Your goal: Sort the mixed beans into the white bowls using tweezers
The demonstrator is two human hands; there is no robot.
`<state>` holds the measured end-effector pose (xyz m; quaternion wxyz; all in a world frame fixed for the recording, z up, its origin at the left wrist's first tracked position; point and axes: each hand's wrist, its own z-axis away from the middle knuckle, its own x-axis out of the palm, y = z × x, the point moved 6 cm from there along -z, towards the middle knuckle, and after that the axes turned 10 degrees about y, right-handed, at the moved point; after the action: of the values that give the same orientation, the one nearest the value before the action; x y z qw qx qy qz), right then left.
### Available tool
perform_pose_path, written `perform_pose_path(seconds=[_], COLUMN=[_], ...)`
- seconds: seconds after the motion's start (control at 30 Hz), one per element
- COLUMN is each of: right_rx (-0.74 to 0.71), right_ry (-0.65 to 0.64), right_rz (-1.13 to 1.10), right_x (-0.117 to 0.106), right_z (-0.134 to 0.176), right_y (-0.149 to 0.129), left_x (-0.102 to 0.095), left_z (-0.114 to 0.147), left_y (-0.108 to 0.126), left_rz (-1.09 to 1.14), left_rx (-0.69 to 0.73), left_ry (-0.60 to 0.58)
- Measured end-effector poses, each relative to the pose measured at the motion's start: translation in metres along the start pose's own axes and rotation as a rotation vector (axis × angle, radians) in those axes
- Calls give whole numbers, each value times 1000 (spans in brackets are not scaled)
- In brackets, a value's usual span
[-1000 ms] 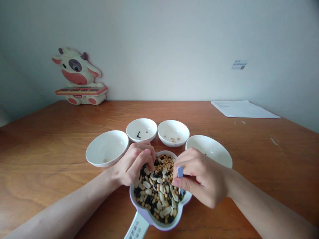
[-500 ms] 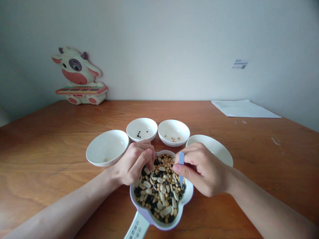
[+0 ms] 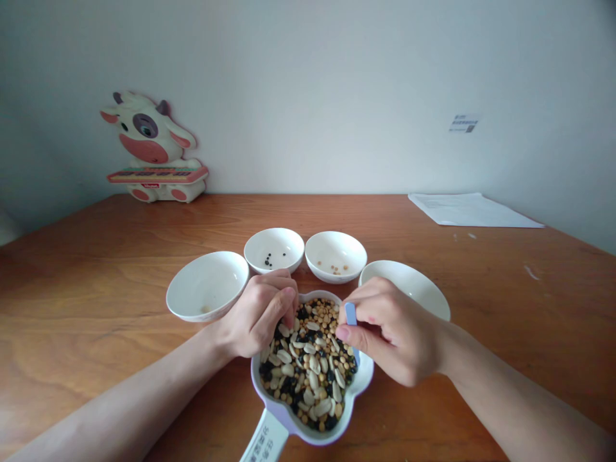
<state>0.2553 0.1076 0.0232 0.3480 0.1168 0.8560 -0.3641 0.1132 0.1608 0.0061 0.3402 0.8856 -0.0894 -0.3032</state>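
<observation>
A purple-rimmed, flower-shaped pan (image 3: 320, 437) holds a mix of peanuts, black beans and yellow beans. My left hand (image 3: 264, 311) is closed over the pan's upper left edge, its fingertips curled out of sight. At the right side of the pan, my right hand (image 3: 392, 330) pinches light-blue tweezers (image 3: 351, 314). Their lower end points down into the beans near the right wall, partly behind my thumb. Whether the tips have caught a bean, I cannot tell.
Beyond the pan, four white bowls form an arc: a left bowl (image 3: 192, 285), one with black beans (image 3: 283, 240), one with yellow beans (image 3: 337, 244), and a right bowl (image 3: 428, 289) partly behind my hand. A cow toy keyboard (image 3: 156, 173) and papers (image 3: 474, 210) sit farther back.
My right hand has shifted slightly down and right, tilting the tweezers and bringing their lower end closer to the pan's right wall. The left hand and pan look unmoved.
</observation>
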Motion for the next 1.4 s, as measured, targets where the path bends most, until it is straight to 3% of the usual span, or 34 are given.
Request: perform_pose_path(seconds=[0.33, 1.4], right_rx=[-55, -8], right_ry=[66, -92], right_rz=[77, 79], right_x=[-1, 7], right_z=[-2, 2], right_y=[1, 5], left_x=[0, 1], left_z=[4, 4], left_y=[-2, -6], left_rz=[-20, -67], left_rx=[-15, -47], left_ry=[-2, -9])
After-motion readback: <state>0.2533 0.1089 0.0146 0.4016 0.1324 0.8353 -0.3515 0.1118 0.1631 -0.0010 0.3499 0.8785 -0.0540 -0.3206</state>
